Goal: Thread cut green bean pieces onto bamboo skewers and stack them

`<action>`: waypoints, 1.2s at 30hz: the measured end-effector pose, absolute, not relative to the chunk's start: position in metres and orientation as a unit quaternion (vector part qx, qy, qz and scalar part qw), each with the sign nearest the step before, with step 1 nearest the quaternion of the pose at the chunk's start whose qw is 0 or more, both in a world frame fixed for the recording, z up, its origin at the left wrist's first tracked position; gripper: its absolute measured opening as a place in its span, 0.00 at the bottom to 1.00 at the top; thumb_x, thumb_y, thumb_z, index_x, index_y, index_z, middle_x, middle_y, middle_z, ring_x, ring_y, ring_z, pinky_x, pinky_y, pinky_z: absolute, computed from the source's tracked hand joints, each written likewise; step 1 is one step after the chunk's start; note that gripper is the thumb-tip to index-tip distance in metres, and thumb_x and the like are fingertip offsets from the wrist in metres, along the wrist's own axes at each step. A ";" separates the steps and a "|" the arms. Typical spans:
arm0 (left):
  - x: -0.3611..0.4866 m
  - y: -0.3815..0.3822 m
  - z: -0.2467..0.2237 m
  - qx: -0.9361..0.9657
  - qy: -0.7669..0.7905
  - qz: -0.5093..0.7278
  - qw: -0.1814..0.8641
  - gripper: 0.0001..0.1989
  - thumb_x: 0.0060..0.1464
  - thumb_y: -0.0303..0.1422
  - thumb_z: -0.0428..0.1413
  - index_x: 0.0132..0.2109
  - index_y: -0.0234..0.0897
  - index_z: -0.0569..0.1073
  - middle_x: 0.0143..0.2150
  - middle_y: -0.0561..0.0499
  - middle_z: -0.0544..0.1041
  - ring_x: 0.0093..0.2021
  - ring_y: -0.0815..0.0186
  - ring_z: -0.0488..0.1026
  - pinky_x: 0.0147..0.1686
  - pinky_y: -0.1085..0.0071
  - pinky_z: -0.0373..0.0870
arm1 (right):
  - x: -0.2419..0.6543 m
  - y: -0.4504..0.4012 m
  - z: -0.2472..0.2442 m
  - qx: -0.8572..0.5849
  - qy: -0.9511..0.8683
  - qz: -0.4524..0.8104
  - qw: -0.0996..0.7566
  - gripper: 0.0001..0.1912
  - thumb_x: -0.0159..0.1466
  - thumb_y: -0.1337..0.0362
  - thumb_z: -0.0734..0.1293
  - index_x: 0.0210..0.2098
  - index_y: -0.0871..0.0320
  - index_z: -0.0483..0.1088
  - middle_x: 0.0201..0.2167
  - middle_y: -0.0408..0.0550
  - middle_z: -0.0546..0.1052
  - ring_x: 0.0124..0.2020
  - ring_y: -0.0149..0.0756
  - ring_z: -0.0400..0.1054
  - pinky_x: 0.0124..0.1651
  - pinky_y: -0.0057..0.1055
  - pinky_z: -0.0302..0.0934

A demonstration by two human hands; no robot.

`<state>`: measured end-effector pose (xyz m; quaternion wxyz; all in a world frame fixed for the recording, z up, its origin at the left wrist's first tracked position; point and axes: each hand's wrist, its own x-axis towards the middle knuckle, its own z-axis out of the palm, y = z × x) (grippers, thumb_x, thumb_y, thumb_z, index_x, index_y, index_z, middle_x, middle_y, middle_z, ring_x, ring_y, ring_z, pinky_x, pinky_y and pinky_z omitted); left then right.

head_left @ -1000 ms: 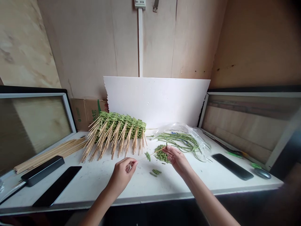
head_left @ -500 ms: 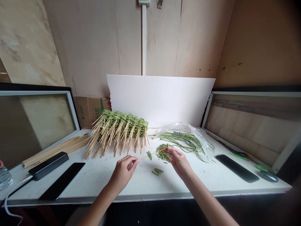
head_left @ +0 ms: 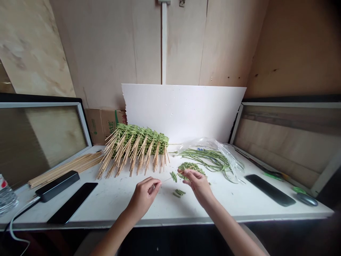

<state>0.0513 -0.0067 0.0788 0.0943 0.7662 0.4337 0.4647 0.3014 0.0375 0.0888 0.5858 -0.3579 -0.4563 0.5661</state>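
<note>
My left hand (head_left: 146, 192) is closed in a pinch on one end of a thin wooden skewer (head_left: 167, 179). A few short green stalk pieces (head_left: 173, 176) sit side by side across the skewer, between my hands. My right hand (head_left: 197, 185) pinches the skewer's other end; whether a stalk piece is also in its fingers I cannot tell. Behind that hand lies a heap of cut green stalk pieces (head_left: 190, 165), partly hidden by it. Several loose cut pieces (head_left: 179, 193) rest on the white table (head_left: 128, 206) below the skewer.
A tall stack of filled skewers (head_left: 144, 142) stands at the back left, sticks forward. Bare skewers (head_left: 66, 169) lie left of it, by a black box (head_left: 57, 185) and a phone (head_left: 73, 202). Long green stalks (head_left: 210, 158) in a plastic bag (head_left: 234, 161) and a dark slab (head_left: 270, 190) are right.
Both hands and the skewer have shifted slightly within the view, the left hand rightward and the right hand a little left and down. The stalk pieces stay on the skewer.
</note>
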 end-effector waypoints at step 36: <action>0.044 0.006 0.068 0.720 0.485 0.489 0.087 0.10 0.67 0.38 0.55 0.42 0.37 0.78 0.34 0.48 0.81 0.31 0.64 0.77 0.31 0.72 0.72 | 0.328 0.048 0.067 -0.488 -0.768 0.227 0.348 0.03 0.54 0.67 0.75 0.26 0.52 0.82 0.27 0.51 0.83 0.31 0.45 0.74 0.32 0.34 0.64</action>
